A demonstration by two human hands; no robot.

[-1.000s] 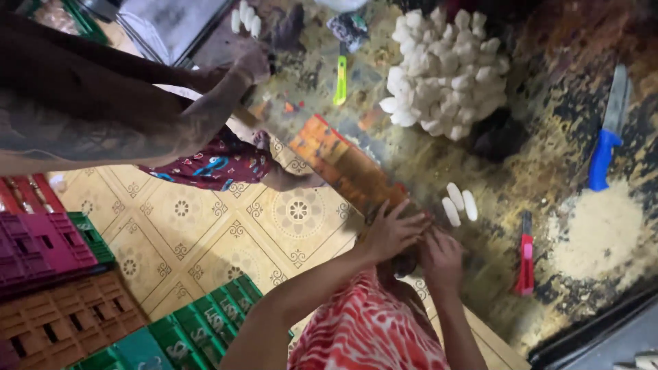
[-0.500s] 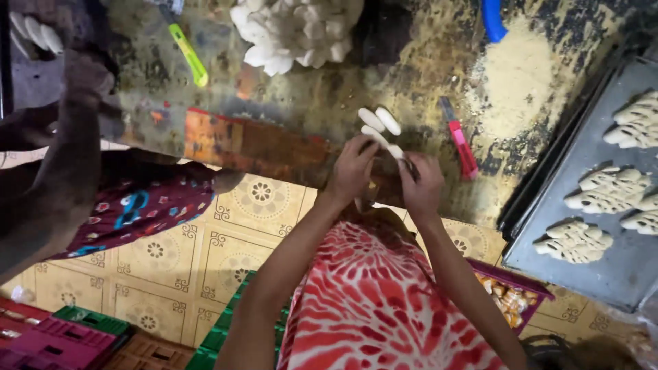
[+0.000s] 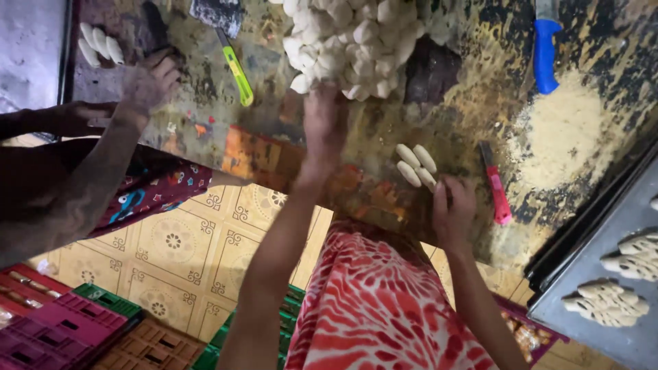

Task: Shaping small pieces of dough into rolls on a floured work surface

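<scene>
White dough pieces piled (image 3: pixel 356 38) on the worn surface (image 3: pixel 473 96) meet my open left hand (image 3: pixel 323 123), while my right hand (image 3: pixel 452 209), loosely curled and empty, rests beside three small shaped dough sticks (image 3: pixel 416 164).

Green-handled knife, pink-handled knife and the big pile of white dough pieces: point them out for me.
Green-handled knife (image 3: pixel 238 71): head view, middle of its handle.
Pink-handled knife (image 3: pixel 497 195): head view, middle of its handle.
Pile of white dough pieces (image 3: pixel 356 41): head view, centre of the heap, above the left hand (image 3: pixel 322 120).
</scene>
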